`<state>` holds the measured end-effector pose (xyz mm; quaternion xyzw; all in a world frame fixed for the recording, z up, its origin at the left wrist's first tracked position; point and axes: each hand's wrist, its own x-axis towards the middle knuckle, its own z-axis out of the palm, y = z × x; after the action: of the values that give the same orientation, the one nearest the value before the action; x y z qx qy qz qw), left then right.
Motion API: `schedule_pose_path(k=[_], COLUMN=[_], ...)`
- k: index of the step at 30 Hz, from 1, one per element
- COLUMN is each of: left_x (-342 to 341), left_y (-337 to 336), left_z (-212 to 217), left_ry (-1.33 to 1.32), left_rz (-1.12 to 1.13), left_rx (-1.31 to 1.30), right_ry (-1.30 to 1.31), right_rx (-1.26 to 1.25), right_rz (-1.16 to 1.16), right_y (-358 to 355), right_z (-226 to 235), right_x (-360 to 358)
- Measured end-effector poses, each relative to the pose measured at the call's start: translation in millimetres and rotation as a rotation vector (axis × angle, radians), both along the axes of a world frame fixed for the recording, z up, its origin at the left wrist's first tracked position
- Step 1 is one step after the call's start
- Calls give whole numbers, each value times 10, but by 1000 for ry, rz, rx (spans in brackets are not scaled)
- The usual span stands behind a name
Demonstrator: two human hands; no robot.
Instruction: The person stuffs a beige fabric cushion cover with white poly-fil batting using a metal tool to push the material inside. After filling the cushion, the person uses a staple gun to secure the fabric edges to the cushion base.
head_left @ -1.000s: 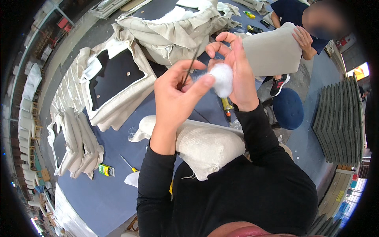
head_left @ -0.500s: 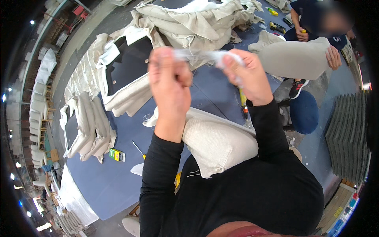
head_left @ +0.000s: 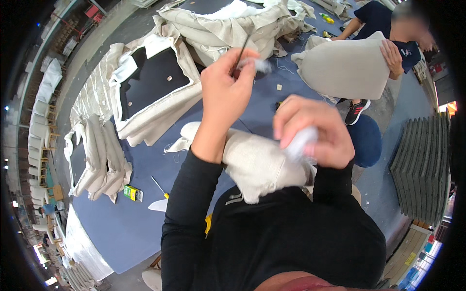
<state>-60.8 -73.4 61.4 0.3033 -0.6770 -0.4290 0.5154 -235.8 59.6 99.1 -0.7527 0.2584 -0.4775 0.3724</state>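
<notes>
My left hand (head_left: 225,89) is closed over the table, pinching a small tuft of white stuffing fibre (head_left: 262,65). A thin dark rod (head_left: 241,52) also sticks up from its fingers; its kind is unclear. To the right, my right hand (head_left: 323,128) is blurred but closed round a larger wad of white stuffing fibre (head_left: 302,141). Below both hands, a beige fabric-covered piece (head_left: 259,157) leans against my torso, with loose threads at its lower corner. My right hand partly covers its right end.
On the blue-grey table (head_left: 121,233) lie a screwdriver (head_left: 159,186), a green-yellow box (head_left: 132,193) and beige covers (head_left: 99,155). Beyond is a black-backed beige panel (head_left: 155,80). A co-worker (head_left: 374,22) holds a padded beige panel (head_left: 344,68) at right, near a blue stool (head_left: 366,140).
The stretched white fibre between my hands has come apart. My right hand has moved down with its wad. The dark rod now shows in my left hand, and the co-worker's panel has shifted left.
</notes>
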Motion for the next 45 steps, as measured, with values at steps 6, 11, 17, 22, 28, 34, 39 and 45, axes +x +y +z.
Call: schedule_pose_path(k=[6, 11, 17, 22, 28, 34, 39, 45], left_x=[-289, 85, 376, 235, 405, 613, 476, 442], left_y=[-30, 617, 1197, 1162, 1136, 1400, 1314, 1221], left_z=[387, 261, -405, -292, -307, -550, -549, -615], left_ry=[413, 342, 212, 85, -25, -76, -194, -217], left_rz=[163, 122, 7, 90, 59, 27, -10, 26], left_rx=[-221, -167, 15, -307, -63, -58, -32, -77], right_ry=[412, 283, 9, -77, 95, -7, -40, -96], right_rx=[-35, -257, -44, 195, -160, 8, 49, 59], right_rz=[-458, -688, -768, -778, -690, -754, -739, -708], right_y=[207, 13, 3, 35, -85, -68, -98, -132], right_z=[31, -327, -462, -349, -375, -466, -468, -453], right_x=[174, -43, -36, 173, 315, 127, 5, -36])
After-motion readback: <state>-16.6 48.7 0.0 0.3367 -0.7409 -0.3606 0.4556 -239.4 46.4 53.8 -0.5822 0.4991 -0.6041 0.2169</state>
